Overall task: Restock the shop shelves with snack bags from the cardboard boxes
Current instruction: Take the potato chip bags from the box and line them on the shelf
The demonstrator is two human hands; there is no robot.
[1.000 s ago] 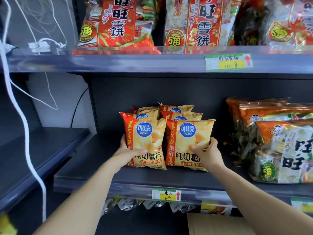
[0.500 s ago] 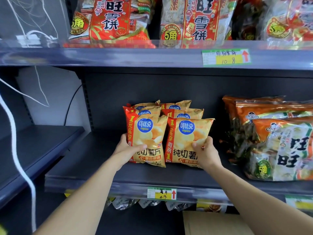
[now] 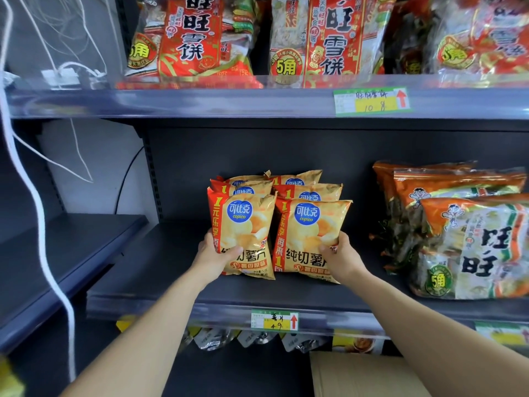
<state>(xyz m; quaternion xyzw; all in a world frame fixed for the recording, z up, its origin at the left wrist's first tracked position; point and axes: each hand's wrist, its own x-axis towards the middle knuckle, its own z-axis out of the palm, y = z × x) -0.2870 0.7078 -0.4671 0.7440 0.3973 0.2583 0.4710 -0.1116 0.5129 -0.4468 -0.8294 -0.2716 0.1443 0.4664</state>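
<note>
While the left hand (image 3: pixel 213 255) and right hand (image 3: pixel 342 255) are each gripping a chip bag (image 3: pixel 243 224) with curled fingers, both bags are standing on the shelf (image 3: pixel 160 270) beneath the fingers; placement is apparently finishing, calling for release.

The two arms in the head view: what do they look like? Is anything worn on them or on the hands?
Both the left arm and the right arm are bare as far as the frame shows: no sleeves. The left hand and right hand wear no gloves; no watch, bracelet or ring is visible.
</note>
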